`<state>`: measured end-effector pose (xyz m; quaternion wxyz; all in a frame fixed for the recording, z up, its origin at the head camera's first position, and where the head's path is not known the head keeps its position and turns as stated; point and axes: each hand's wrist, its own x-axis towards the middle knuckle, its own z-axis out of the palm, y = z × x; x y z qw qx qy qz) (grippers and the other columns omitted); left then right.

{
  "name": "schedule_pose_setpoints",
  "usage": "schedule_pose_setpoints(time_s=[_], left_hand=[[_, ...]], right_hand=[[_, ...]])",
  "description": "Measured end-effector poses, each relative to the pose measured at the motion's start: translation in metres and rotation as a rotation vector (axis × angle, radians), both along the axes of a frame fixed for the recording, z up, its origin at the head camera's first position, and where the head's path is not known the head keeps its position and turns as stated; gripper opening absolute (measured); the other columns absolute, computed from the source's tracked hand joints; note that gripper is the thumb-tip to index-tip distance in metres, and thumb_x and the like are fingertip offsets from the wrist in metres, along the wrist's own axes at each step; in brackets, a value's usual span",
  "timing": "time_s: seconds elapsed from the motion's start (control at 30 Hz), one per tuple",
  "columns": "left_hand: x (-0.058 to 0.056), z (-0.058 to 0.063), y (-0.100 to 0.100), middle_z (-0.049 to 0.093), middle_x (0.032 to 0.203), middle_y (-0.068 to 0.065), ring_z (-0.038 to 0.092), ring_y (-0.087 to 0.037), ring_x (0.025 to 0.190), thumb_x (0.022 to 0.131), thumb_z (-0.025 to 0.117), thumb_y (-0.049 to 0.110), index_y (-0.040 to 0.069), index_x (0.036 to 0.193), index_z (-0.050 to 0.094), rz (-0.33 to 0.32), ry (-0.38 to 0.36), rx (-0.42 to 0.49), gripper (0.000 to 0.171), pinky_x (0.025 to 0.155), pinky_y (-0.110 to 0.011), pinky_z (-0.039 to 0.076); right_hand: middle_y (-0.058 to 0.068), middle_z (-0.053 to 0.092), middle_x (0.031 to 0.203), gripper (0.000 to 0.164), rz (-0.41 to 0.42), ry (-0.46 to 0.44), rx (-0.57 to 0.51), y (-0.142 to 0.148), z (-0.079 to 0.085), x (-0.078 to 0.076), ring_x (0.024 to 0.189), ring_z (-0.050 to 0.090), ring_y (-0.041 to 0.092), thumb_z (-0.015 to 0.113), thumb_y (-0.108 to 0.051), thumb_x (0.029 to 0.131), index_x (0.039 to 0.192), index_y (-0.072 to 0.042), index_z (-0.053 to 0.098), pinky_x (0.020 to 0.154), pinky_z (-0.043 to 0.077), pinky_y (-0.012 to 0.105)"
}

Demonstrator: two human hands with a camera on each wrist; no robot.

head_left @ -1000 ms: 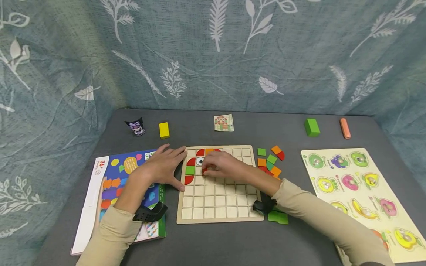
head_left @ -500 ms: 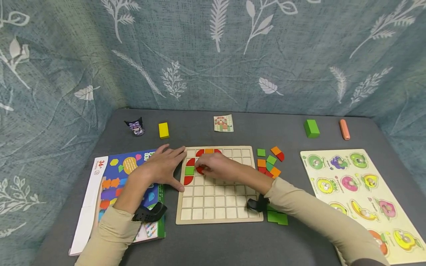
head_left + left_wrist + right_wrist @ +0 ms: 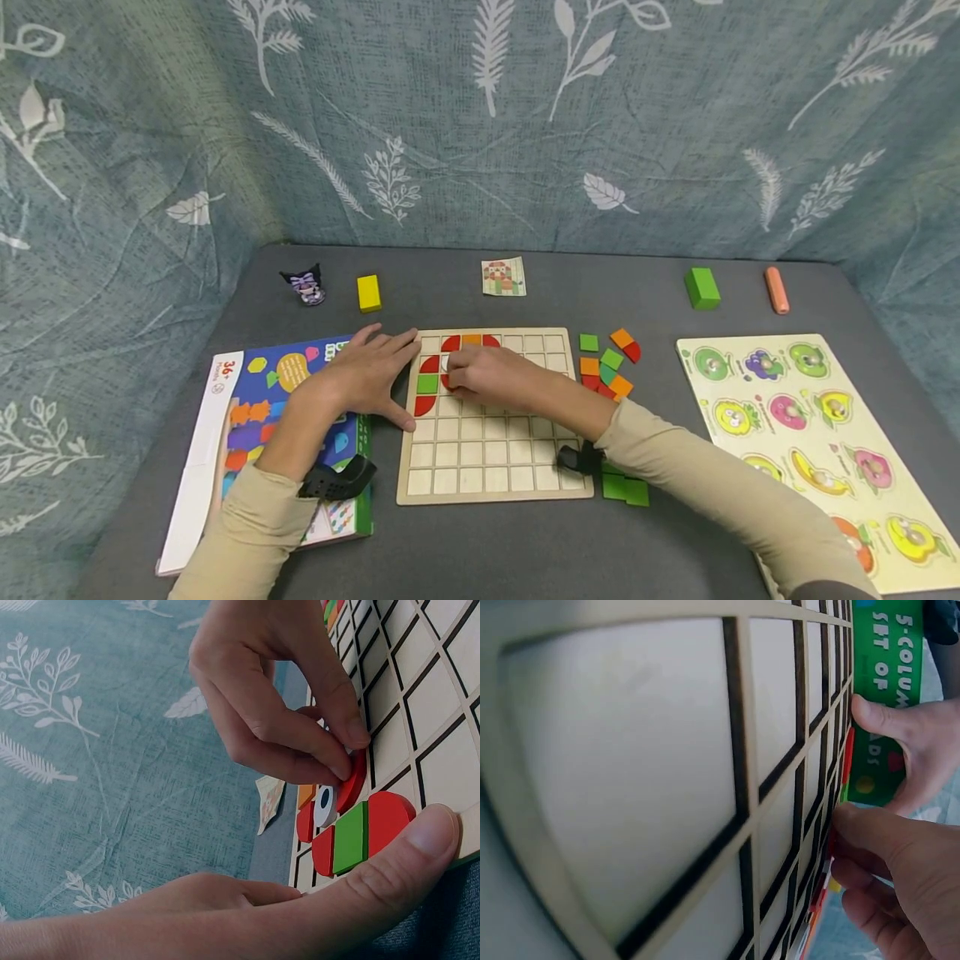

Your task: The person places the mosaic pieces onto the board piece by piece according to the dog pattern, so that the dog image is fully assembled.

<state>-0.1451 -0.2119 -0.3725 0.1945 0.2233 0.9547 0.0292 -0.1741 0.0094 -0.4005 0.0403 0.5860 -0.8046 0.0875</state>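
The person's right hand [image 3: 491,377] has its grip drawn closed, thumb and fingertips pinching a red curved piece [image 3: 351,787] over the upper left part of a gridded wooden board [image 3: 460,454]. That piece is beside a green square [image 3: 427,384] and next to a white tile [image 3: 325,801] with a black dot; whether it lies flat in its cell cannot be told, since the fingers cover much of it. The left hand [image 3: 372,379] has a loose, spread grip that holds nothing, its fingertips and thumb at the board's left edge. In the first column, the green square sits between two red rounded pieces, and in the top row an orange square [image 3: 471,341] has a red piece on either side. Just right of the board, orange, red and green tiles [image 3: 611,367] are scattered on the dark counter [image 3: 450,550], with green squares [image 3: 625,490] lower down near the right forearm. A printed box [image 3: 258,408] lies under the left forearm, and a fruit puzzle [image 3: 761,390] lies at the right. Along the back stand a small figurine [image 3: 306,285], a yellow block [image 3: 369,294], a patterned card [image 3: 504,277] lying flat, a green block [image 3: 702,288] and an orange-pink stick [image 3: 777,291].
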Motion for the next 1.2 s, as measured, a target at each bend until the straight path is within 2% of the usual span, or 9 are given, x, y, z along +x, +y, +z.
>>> schedule_pose_setpoints(time_s=[0.2, 0.37, 0.43, 0.5, 0.63, 0.73, 0.9, 1.1, 1.2], left_hand=[[-0.002, -0.002, 0.003, 0.027, 0.159, -0.018, 0.034, -0.036, 0.144, 0.067, 0.077, 0.065, 0.002, 0.15, 0.033, -0.019, 0.015, -0.002, 0.113, 0.122, -0.057, 0.01], [-0.002, -0.004, 0.006, 0.027, 0.159, -0.018, 0.034, -0.036, 0.143, 0.067, 0.076, 0.066, 0.002, 0.15, 0.033, -0.028, 0.015, -0.004, 0.113, 0.122, -0.057, 0.01], [-0.002, -0.004, 0.005, 0.027, 0.159, -0.018, 0.034, -0.037, 0.144, 0.067, 0.076, 0.066, 0.002, 0.15, 0.033, -0.027, 0.012, -0.007, 0.114, 0.122, -0.057, 0.01], [-0.002, -0.003, 0.004, 0.027, 0.159, -0.018, 0.034, -0.037, 0.143, 0.067, 0.076, 0.066, 0.002, 0.15, 0.033, -0.024, 0.011, -0.007, 0.114, 0.122, -0.057, 0.009], [0.0, -0.001, 0.0, 0.028, 0.159, -0.019, 0.035, -0.038, 0.143, 0.067, 0.077, 0.065, 0.001, 0.15, 0.033, -0.019, 0.009, 0.005, 0.114, 0.122, -0.058, 0.01], [0.001, -0.001, -0.003, 0.028, 0.158, -0.02, 0.035, -0.039, 0.142, 0.067, 0.077, 0.065, 0.0, 0.15, 0.033, -0.018, 0.01, 0.017, 0.113, 0.121, -0.059, 0.01], [0.0, -0.002, -0.002, 0.028, 0.158, -0.02, 0.034, -0.039, 0.142, 0.068, 0.076, 0.065, 0.0, 0.149, 0.034, -0.021, 0.014, 0.025, 0.113, 0.121, -0.059, 0.01], [0.001, -0.002, -0.002, 0.027, 0.159, -0.019, 0.034, -0.038, 0.143, 0.068, 0.078, 0.063, 0.001, 0.15, 0.032, -0.012, 0.013, 0.012, 0.113, 0.121, -0.058, 0.009], [0.0, -0.002, -0.001, 0.026, 0.159, -0.019, 0.034, -0.038, 0.143, 0.068, 0.077, 0.064, 0.002, 0.15, 0.032, -0.012, 0.011, -0.003, 0.113, 0.122, -0.058, 0.008]], right_hand=[[-0.001, 0.068, 0.091, 0.007, 0.0, 0.003, -0.006, 0.009, 0.002, 0.001, 0.085, 0.06, 0.013, 0.069, -0.014, 0.09, 0.087, -0.012, 0.075, 0.075, 0.054, 0.019], [-0.001, 0.071, 0.092, 0.004, -0.029, 0.039, -0.131, 0.049, 0.0, 0.008, 0.086, 0.062, 0.014, 0.075, -0.014, 0.084, 0.088, -0.012, 0.075, 0.075, 0.054, 0.021], [0.0, 0.07, 0.093, 0.01, -0.096, 0.047, -0.193, 0.078, -0.001, 0.011, 0.086, 0.063, 0.014, 0.078, -0.014, 0.081, 0.09, -0.011, 0.075, 0.074, 0.055, 0.023], [0.001, 0.07, 0.095, 0.015, -0.203, 0.016, -0.216, 0.108, -0.002, 0.014, 0.087, 0.064, 0.015, 0.079, -0.015, 0.08, 0.093, -0.012, 0.075, 0.072, 0.056, 0.025], [0.002, 0.069, 0.101, 0.017, -0.418, -0.099, -0.177, 0.154, -0.004, 0.019, 0.09, 0.064, 0.017, 0.077, -0.018, 0.082, 0.098, -0.012, 0.075, 0.072, 0.057, 0.031], [0.002, 0.069, 0.101, 0.017, -0.464, -0.136, -0.157, 0.167, -0.007, 0.022, 0.091, 0.064, 0.017, 0.076, -0.018, 0.083, 0.099, -0.012, 0.075, 0.073, 0.057, 0.033], [0.003, 0.067, 0.101, 0.019, -0.39, -0.1, -0.171, 0.153, -0.007, 0.023, 0.089, 0.063, 0.016, 0.077, -0.018, 0.082, 0.099, -0.011, 0.074, 0.072, 0.057, 0.029], [0.002, 0.066, 0.102, 0.019, -0.176, -0.103, -0.15, 0.09, -0.003, 0.022, 0.092, 0.062, 0.014, 0.074, -0.018, 0.086, 0.103, -0.011, 0.073, 0.074, 0.055, 0.023], [0.001, 0.065, 0.103, 0.019, -0.14, -0.125, -0.095, 0.055, -0.001, 0.022, 0.092, 0.06, 0.013, 0.071, -0.019, 0.089, 0.106, -0.013, 0.073, 0.073, 0.054, 0.019]])
